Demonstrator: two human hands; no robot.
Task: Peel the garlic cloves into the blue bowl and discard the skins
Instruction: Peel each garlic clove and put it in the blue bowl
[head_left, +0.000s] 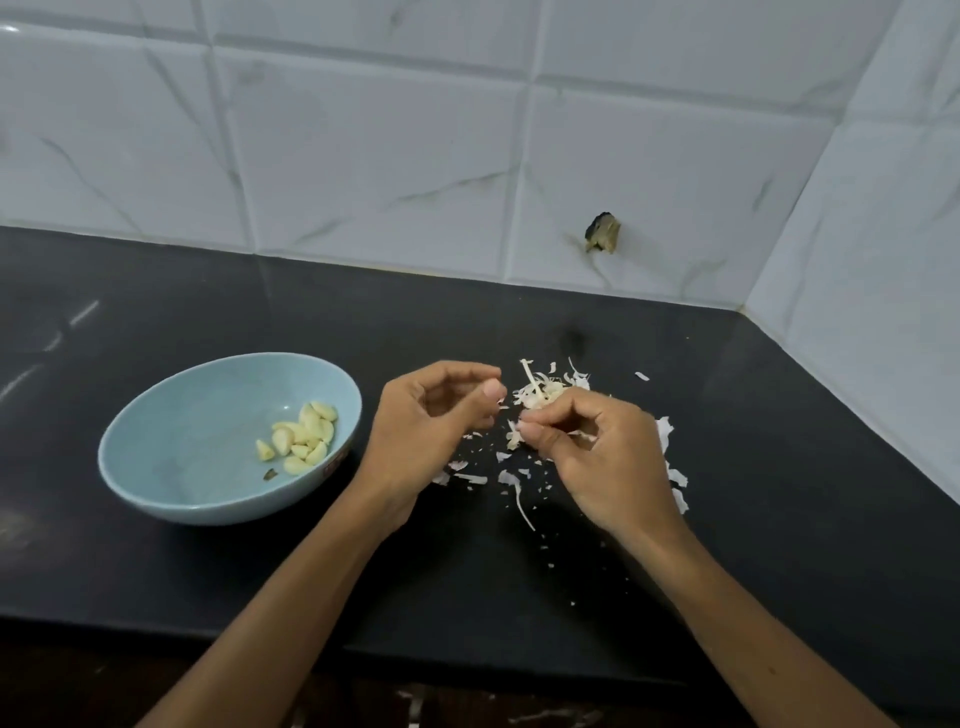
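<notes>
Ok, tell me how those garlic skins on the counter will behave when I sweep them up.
The garlic skins look paper-thin and curled, so probably floppy and nearly weightless. Many are tiny flakes on the black counter, so they'd likely scatter rather than slide together.

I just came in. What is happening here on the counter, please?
A person is peeling garlic at a black counter. The right hand pinches what looks like a clove partly in its skin. The left hand is curled close beside it; I cannot tell whether it holds anything. Peeled cloves lie in the blue bowl on the left. Loose skins are scattered on the counter, not yet discarded.
</notes>
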